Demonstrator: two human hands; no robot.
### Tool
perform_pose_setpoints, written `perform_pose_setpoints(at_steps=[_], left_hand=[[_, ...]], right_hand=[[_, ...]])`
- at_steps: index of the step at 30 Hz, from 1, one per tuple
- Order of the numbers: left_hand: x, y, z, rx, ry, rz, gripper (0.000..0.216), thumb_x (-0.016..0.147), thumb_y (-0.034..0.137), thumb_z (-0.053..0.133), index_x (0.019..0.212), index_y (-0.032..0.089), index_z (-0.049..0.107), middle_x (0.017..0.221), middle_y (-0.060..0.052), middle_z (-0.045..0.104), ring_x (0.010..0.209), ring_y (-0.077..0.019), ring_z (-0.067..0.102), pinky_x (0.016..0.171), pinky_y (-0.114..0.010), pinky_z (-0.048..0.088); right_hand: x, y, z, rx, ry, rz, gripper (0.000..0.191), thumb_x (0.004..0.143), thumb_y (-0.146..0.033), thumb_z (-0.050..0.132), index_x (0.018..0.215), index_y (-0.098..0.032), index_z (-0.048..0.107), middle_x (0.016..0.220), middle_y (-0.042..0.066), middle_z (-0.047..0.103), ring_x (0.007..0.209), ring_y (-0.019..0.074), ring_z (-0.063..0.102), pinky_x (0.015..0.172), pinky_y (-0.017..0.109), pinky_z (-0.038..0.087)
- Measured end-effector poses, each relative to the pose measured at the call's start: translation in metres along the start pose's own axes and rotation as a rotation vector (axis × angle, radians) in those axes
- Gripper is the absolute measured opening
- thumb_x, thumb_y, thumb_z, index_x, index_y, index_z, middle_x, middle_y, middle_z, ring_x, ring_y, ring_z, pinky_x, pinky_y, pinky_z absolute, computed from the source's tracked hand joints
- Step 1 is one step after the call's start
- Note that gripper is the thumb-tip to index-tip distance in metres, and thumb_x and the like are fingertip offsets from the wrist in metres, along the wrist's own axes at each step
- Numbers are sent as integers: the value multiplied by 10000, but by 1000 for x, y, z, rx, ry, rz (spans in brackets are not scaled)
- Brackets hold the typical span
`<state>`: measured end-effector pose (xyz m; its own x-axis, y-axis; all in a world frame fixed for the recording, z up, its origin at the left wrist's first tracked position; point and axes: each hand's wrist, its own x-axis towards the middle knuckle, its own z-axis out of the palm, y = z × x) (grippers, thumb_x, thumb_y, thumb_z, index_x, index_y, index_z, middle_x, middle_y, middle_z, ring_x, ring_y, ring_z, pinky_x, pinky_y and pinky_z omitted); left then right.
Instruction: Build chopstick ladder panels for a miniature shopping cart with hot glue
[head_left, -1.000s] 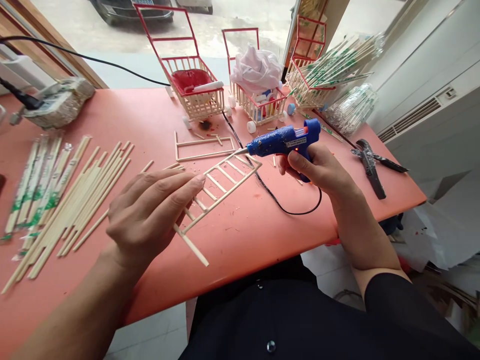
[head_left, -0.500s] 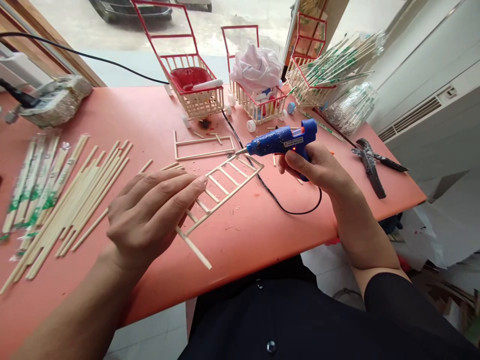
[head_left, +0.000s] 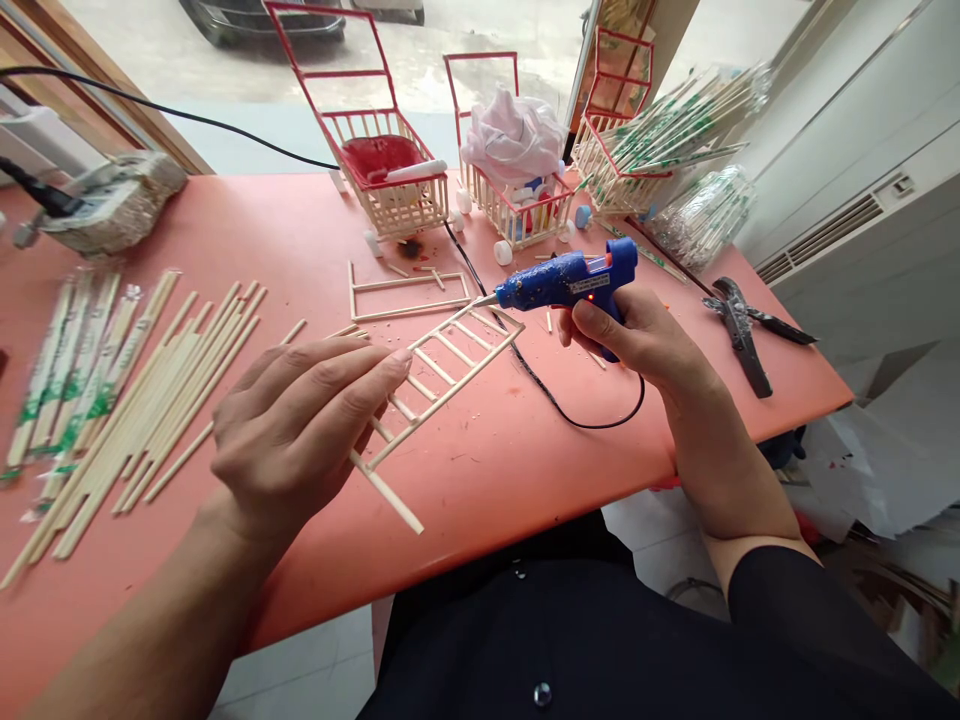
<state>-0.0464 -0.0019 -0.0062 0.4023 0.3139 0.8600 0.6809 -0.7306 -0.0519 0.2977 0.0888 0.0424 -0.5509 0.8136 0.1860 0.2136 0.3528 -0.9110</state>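
Observation:
My left hand (head_left: 304, 425) is closed on the near-left end of a ladder-like wooden stick frame (head_left: 446, 395), held tilted over the table with several rungs across it. In my right hand (head_left: 637, 335) is a blue hot glue gun (head_left: 559, 280), its small light glowing orange. The gun's nozzle points left and is at the frame's far long side, near the far end. My left palm and fingertips hide part of the frame. Behind the nozzle, a rectangular stick frame (head_left: 409, 297) lies flat on the pink table (head_left: 480, 480).
Loose chopsticks (head_left: 161, 410) and wrapped ones (head_left: 71, 370) lie at left. Three small stick carts stand at the back: one with a red piece (head_left: 394, 165), one with white cloth (head_left: 514, 140), one with chopsticks (head_left: 622, 165). Black-handled pliers (head_left: 742, 335) lie right. The gun's cord (head_left: 555, 405) curls underneath.
Almost nothing differs. The frame in my left hand has shifted very slightly up and left, and the glue gun a few pixels to the right; both holds are the same.

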Motion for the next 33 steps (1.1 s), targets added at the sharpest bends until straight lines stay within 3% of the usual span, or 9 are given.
perform_pose_setpoints(at_steps=[4,11,17,27,33], left_hand=[[-1,-1,0,9,8,-1,500,1099,122,645,1584,162,761,1126,-193,912,1077,-353,901,890,-441,677],[0,-6,-1,59,27,-20,594,1034,45,693,1590,242,763,1070,-132,923,983,-329,903,781,-408,631],[0,-9,3,73,81,-40,554,1031,62,720,1534,280,797,1075,-92,926,970,-302,902,800,-399,648],[-1,-11,2,58,76,-19,490,944,-23,786,1387,169,870,1020,-169,915,930,-341,897,838,-416,647],[-3,-11,3,69,85,-58,550,982,35,769,1476,270,831,1073,-106,925,972,-317,898,843,-413,659]], right_hand=[[-2,1,-1,2,28,-5,672,1008,-826,759,834,-178,722,670,3,603,590,120,523,517,279,372],[-4,-6,-6,12,21,-41,669,1002,-825,767,848,-175,750,684,12,627,573,113,502,510,286,364],[-6,-11,-11,-22,8,-40,681,983,-845,773,840,-179,744,712,31,665,611,130,551,516,284,375],[-6,-11,-12,-29,10,-50,661,973,-833,797,856,-185,739,737,33,685,614,129,554,532,293,392],[-6,-10,-10,-15,8,-34,675,959,-849,799,848,-188,722,731,28,664,637,133,567,538,295,397]])
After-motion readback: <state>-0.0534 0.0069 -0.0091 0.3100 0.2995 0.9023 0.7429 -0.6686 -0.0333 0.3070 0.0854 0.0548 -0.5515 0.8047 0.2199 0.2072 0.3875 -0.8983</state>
